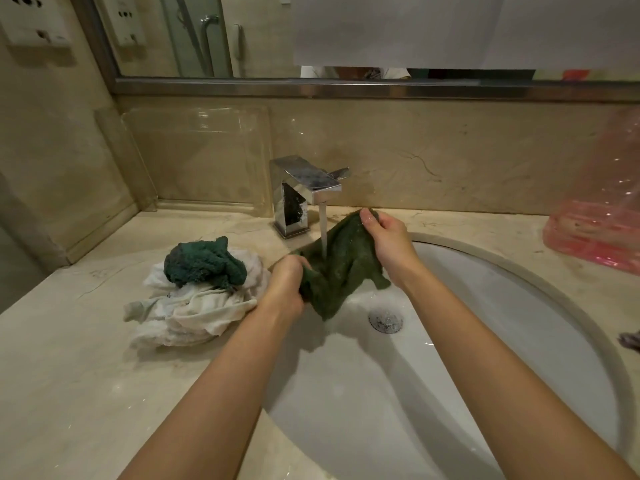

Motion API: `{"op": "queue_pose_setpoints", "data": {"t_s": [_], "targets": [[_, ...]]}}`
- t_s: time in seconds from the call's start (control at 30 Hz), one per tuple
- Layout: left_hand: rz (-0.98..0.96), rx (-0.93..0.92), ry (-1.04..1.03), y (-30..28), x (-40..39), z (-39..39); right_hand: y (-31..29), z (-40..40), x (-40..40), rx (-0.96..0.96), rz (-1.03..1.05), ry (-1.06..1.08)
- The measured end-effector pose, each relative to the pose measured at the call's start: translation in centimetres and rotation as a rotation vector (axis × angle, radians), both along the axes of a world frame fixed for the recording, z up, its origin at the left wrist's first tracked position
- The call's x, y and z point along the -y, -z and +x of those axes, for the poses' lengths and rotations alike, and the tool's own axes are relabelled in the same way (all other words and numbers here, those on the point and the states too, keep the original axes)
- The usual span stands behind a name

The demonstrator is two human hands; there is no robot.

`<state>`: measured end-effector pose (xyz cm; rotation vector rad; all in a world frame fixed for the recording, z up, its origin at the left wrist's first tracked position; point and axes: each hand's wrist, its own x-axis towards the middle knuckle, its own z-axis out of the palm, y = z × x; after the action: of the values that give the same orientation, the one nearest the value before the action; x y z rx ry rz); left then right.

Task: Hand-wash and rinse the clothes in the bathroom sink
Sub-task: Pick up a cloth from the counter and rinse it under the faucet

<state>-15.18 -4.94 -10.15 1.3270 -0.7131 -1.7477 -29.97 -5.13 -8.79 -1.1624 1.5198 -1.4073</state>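
Left hand (285, 282) and right hand (384, 237) each clutch an end of the green cloth (339, 268), stretching it over the sink (485, 341) so the tap (304, 188) stream rinses it.

Bare forearms, bare hands (388, 244)

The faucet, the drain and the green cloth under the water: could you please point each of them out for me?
faucet (309, 186): head view, on the flat top of its spout.
drain (385, 320): head view, on the metal stopper's centre.
green cloth (341, 261): head view, on the stretched middle between the hands.
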Motion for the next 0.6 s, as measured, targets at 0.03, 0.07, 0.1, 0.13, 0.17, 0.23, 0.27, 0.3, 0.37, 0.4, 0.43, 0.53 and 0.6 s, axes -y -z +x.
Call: {"op": "queue_pose_setpoints", "data": {"t_s": [0.03, 0.07, 0.1, 0.13, 0.17, 0.23, 0.27, 0.3, 0.37, 0.4, 0.43, 0.53, 0.6], "targets": [[-0.004, 0.122, 0.045, 0.3, 0.2, 0.0, -0.2, 0.0, 0.0, 0.021, -0.003, 0.006], [-0.036, 0.253, 0.081, 0.5, 0.3, 0.0, -0.4, 0.0, 0.0, 0.054, -0.003, 0.009], [-0.095, 0.376, 0.118, 0.8, 0.5, 0.0, -0.7, 0.0, 0.0, 0.098, -0.001, 0.017], [-0.161, 0.462, 0.133, 1.2, 0.6, 0.0, -0.9, 0.1, 0.0, 0.148, -0.001, 0.028], [-0.24, 0.494, 0.118, 1.3, 0.6, -0.1, -1.1, 0.2, 0.1, 0.18, -0.006, 0.04], [-0.42, 0.501, 0.097, 1.1, 0.3, -0.5, -1.3, 0.8, 0.0, 0.218, -0.028, 0.035], [-0.472, 0.52, 0.144, 1.0, 0.1, -0.8, -1.3, 1.1, 0.0, 0.251, -0.034, 0.011], [-0.494, 0.541, 0.214, 1.1, 0.1, -1.1, -1.2, 1.4, -0.1, 0.292, -0.032, -0.021], [-0.449, 0.572, 0.344, 1.4, 0.0, -1.4, -1.3, 1.9, -0.2, 0.377, 0.0, -0.072], [-0.415, 0.573, 0.38, 1.4, -0.1, -1.4, -1.4, 2.0, -0.3, 0.423, 0.017, -0.086], [-0.401, 0.56, 0.389, 1.5, -0.2, -1.3, -1.4, 2.1, -0.3, 0.472, 0.025, -0.096], [-0.364, 0.418, 0.26, 1.2, 0.0, -1.2, -1.4, 2.0, -0.2, 0.56, 0.018, -0.065], [-0.317, 0.271, 0.107, 1.1, 0.3, -1.0, -1.1, 1.9, -0.1, 0.591, 0.003, -0.012]]}}
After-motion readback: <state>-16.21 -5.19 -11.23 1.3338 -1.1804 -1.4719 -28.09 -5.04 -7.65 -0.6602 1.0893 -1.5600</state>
